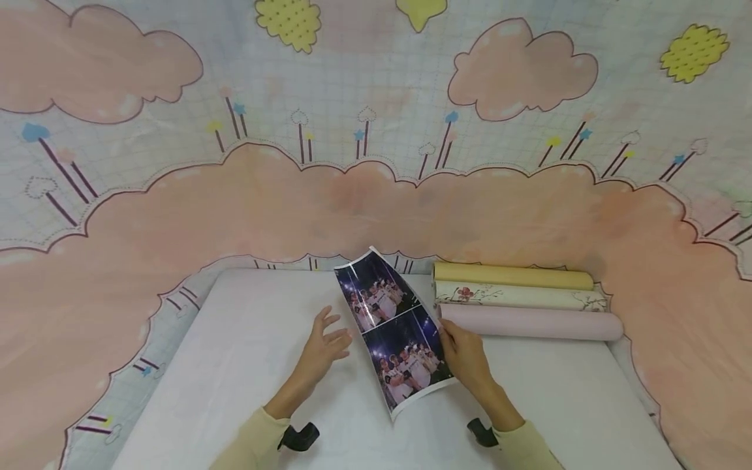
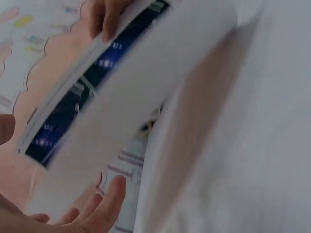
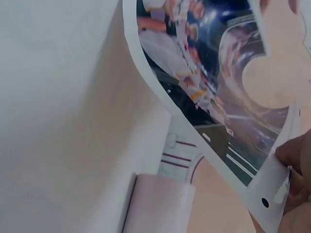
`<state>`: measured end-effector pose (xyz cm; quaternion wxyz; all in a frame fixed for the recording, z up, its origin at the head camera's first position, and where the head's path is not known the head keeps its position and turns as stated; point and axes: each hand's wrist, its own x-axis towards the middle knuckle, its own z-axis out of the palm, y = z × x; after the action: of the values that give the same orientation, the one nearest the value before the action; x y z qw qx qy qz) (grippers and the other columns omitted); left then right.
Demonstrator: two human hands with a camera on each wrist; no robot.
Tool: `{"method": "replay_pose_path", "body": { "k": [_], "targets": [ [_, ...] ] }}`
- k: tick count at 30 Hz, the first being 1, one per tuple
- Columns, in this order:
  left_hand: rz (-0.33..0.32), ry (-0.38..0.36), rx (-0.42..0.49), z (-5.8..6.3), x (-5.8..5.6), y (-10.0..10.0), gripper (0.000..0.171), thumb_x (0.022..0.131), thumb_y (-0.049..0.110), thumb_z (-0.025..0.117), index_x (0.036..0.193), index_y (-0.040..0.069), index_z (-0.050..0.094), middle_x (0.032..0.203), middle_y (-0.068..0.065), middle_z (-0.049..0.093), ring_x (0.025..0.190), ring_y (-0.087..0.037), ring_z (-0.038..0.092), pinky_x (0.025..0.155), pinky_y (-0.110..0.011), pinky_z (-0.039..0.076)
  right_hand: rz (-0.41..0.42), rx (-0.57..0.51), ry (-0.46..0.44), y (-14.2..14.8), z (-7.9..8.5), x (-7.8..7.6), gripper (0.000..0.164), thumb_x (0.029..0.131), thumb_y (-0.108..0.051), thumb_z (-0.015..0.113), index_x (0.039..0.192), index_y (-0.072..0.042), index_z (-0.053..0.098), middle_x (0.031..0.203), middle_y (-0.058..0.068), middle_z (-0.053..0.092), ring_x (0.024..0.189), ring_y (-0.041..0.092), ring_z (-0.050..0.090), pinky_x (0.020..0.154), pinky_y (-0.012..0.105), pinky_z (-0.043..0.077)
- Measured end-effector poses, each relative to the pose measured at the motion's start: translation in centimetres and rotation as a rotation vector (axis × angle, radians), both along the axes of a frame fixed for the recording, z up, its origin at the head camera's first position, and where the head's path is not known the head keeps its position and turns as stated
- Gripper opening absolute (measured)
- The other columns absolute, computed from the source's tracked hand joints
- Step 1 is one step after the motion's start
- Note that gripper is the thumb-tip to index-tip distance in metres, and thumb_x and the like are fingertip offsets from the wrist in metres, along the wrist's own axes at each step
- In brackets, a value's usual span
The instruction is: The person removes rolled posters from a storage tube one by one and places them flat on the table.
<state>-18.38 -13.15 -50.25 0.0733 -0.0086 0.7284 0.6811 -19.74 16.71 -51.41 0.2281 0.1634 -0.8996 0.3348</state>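
Observation:
A glossy sheet (image 1: pixel 399 333) printed with two alike group photos, one above the other, is held up over the white table. At its right edge my right hand (image 1: pixel 470 356) pinches it between thumb and fingers. The right wrist view shows those fingers (image 3: pixel 296 170) on a white border corner with a small dark hole, and the sheet (image 3: pixel 194 87) bends in a curve. My left hand (image 1: pixel 323 346) is apart from the sheet's left edge, its fingers spread and holding nothing. In the left wrist view the left fingers (image 2: pixel 104 208) are below the sheet's pale back.
Three rolls lie side by side at the table's back right: yellow (image 1: pixel 511 275), white with a flower print (image 1: pixel 523 296) and pale pink (image 1: pixel 529 322). The white tabletop (image 1: pixel 247 339) stands against a cloud-patterned cloth (image 1: pixel 470 209). Each wrist wears a black strap (image 1: pixel 299 437).

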Motion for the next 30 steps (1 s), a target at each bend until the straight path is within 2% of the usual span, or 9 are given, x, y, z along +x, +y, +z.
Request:
{"method": "replay_pose_path", "body": {
  "k": [3,8,14,19,23,26,30],
  "targets": [
    [-0.036,-0.009,-0.007,-0.1,0.2,1.3,0.089,0.093,0.027,0.067,0.157,0.014,0.006,0.158,-0.02,0.024,0.131,-0.044,0.049,0.089,-0.045,0.057,-0.011,-0.047,-0.007,-0.2,0.1,0.1,0.019,0.093,-0.001,0.062,0.109,0.0,0.071,0.079,0.011,0.074,0.058,0.007,0.054,0.049,0.021,0.047],
    [-0.025,-0.038,-0.021,-0.8,0.2,2.3,0.09,0.093,0.027,0.068,0.156,0.013,0.006,0.155,-0.024,0.026,0.128,-0.046,0.05,0.085,-0.049,0.058,-0.024,-0.084,-0.048,-0.8,0.1,0.3,0.018,0.095,-0.003,0.061,0.109,0.0,0.071,0.083,0.011,0.075,0.064,0.009,0.062,0.054,0.022,0.052],
    [-0.039,-0.001,0.044,-2.0,0.1,2.3,0.078,0.098,0.015,0.059,0.155,0.015,0.006,0.152,-0.027,0.028,0.126,-0.045,0.051,0.085,-0.047,0.058,-0.034,-0.12,-0.097,-1.2,0.3,0.9,0.018,0.095,-0.003,0.061,0.109,-0.002,0.071,0.08,0.008,0.074,0.066,0.011,0.062,0.057,0.024,0.051],
    [-0.02,0.02,0.029,-2.6,0.1,1.9,0.07,0.1,0.011,0.052,0.155,0.018,0.009,0.15,-0.024,0.035,0.123,-0.04,0.056,0.084,-0.041,0.057,-0.022,-0.133,-0.113,-1.4,0.2,1.2,0.019,0.095,-0.005,0.06,0.111,-0.004,0.071,0.086,0.008,0.076,0.076,0.016,0.07,0.067,0.033,0.057],
    [-0.001,0.047,0.044,-2.7,0.0,1.4,0.065,0.101,0.005,0.046,0.154,0.018,0.012,0.15,-0.024,0.038,0.123,-0.039,0.057,0.084,-0.04,0.057,-0.023,-0.139,-0.139,-1.3,0.0,1.2,0.021,0.096,-0.005,0.059,0.114,-0.006,0.069,0.093,0.01,0.076,0.079,0.02,0.071,0.068,0.035,0.058],
    [0.001,0.062,0.075,-2.7,-0.1,1.0,0.064,0.101,0.003,0.044,0.153,0.024,0.013,0.147,-0.022,0.044,0.12,-0.036,0.06,0.085,-0.039,0.058,-0.023,-0.135,-0.179,-1.2,-0.2,1.3,0.03,0.095,-0.004,0.059,0.124,-0.008,0.062,0.103,0.014,0.074,0.081,0.022,0.071,0.066,0.033,0.058],
    [-0.013,0.084,0.076,-2.6,-0.1,0.4,0.067,0.102,0.002,0.043,0.152,0.033,0.012,0.138,-0.02,0.054,0.107,-0.03,0.067,0.082,-0.034,0.058,-0.01,-0.11,-0.21,-1.0,-0.4,1.4,0.054,0.09,-0.001,0.061,0.141,-0.014,0.047,0.118,0.02,0.069,0.086,0.028,0.071,0.067,0.038,0.058]
  ]
}}
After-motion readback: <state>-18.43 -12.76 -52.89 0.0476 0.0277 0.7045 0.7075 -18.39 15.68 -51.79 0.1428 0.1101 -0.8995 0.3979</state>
